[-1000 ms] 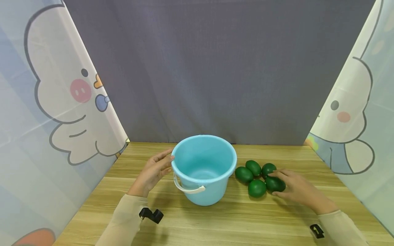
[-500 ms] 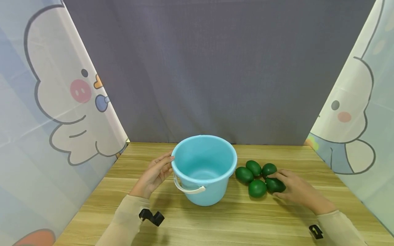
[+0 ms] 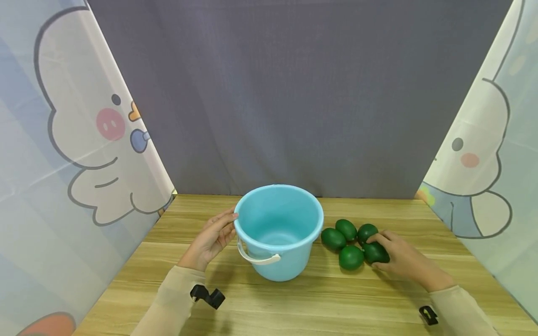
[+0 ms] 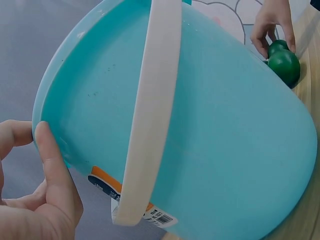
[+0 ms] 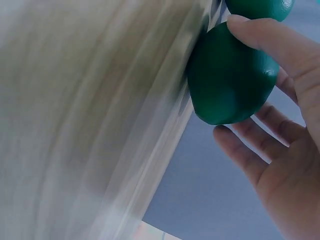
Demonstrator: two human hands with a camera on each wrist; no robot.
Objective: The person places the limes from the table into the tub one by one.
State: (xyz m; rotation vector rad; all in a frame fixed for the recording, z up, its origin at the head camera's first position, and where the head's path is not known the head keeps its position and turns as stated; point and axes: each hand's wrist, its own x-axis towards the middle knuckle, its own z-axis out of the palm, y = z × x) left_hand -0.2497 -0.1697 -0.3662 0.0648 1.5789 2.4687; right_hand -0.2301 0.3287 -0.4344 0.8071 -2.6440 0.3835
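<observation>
A light blue bucket (image 3: 290,261) stands upright in the middle of the wooden table, its white handle (image 3: 258,259) hanging down at the front left. My left hand (image 3: 212,240) holds the bucket's left rim between thumb and fingers, as the left wrist view also shows. To the right lies a cluster of several smooth, dark green avocados. My right hand (image 3: 403,259) grips the rightmost avocado (image 5: 227,75), thumb on one side and fingertips on the other. That avocado sits close against the table. Another avocado (image 5: 260,6) shows just beyond the thumb.
Three more avocados, at the left (image 3: 333,239), back (image 3: 346,229) and front (image 3: 350,257), lie between the bucket and my right hand. A grey cloth (image 3: 286,102) hangs behind the table (image 3: 294,308). Cartoon-printed curtains (image 3: 105,186) flank both sides.
My left hand's fingers have drawn in slightly at the bucket's rim. My right hand has settled a little closer around the avocado. The bucket and the avocados keep their places.
</observation>
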